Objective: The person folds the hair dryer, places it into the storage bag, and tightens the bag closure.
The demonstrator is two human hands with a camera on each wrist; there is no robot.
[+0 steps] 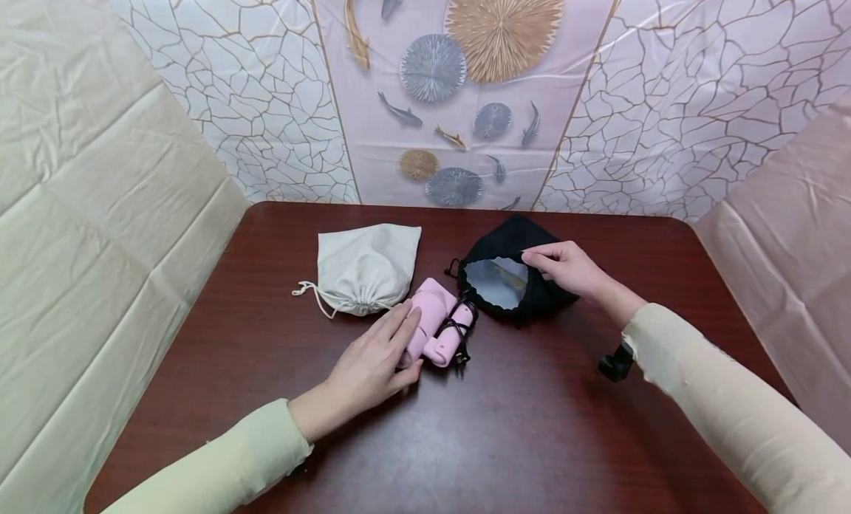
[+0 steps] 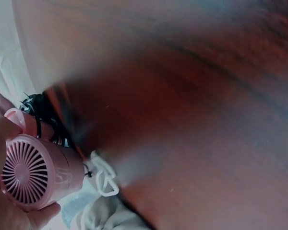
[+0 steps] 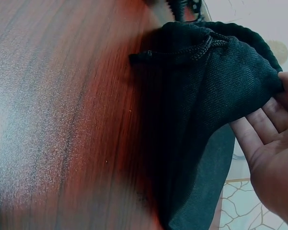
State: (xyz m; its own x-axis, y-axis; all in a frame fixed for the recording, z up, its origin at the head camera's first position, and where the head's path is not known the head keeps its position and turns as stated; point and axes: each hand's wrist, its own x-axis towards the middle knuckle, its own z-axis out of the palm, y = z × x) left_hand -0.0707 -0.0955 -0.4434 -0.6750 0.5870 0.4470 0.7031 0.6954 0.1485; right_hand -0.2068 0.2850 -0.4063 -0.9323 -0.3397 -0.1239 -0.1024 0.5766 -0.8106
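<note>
A pink hair dryer [image 1: 431,307], its handle folded alongside, lies mid-table with a black cord [image 1: 463,307] wound round the handle. My left hand [image 1: 368,362] grips its near end, fingers over the top and thumb at the near side. In the left wrist view the dryer's round slatted grille [image 2: 23,173] faces the camera between the fingers. To the right, a black drawstring bag [image 1: 512,237] lies with its mouth held apart, showing a pale lining. My right hand [image 1: 565,266] pinches the rim of that mouth between thumb and fingers.
A white drawstring pouch [image 1: 372,263], gathered at its neck, lies left of the dryer with its cord trailing leftward. The dark red-brown table [image 1: 479,440] ends at a patterned backdrop [image 1: 266,93]; pale cloth walls stand on both sides.
</note>
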